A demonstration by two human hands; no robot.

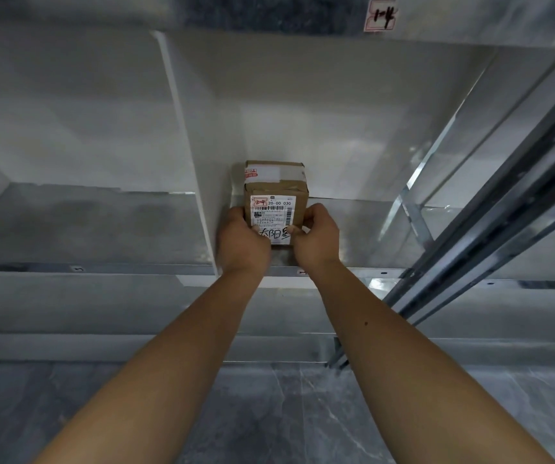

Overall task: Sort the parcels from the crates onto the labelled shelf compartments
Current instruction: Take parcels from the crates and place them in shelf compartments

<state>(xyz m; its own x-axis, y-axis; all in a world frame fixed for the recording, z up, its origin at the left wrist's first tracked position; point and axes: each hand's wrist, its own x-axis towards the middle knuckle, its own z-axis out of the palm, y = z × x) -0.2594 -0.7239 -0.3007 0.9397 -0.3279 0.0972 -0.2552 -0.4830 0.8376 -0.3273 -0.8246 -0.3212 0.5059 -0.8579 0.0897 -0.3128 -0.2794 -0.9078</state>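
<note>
This looks like a parcel sorting or storage room of the kind a courier depot keeps. Bare steel shelving (pixel 353 229) is split into open compartments by a white divider panel (pixel 195 182), with a steel upright (pixel 490 229) on the right. A handwritten tag (pixel 380 15) reading 1-4 is stuck to the upper shelf edge. A taped cardboard parcel (pixel 274 182) on the shelf carries a printed shipping label (pixel 277 216) with barcodes and 20-00 030, plus a red-marked sticker (pixel 259 202) reading 2-4. The floor (pixel 269 413) is grey marble-patterned tile.
</note>
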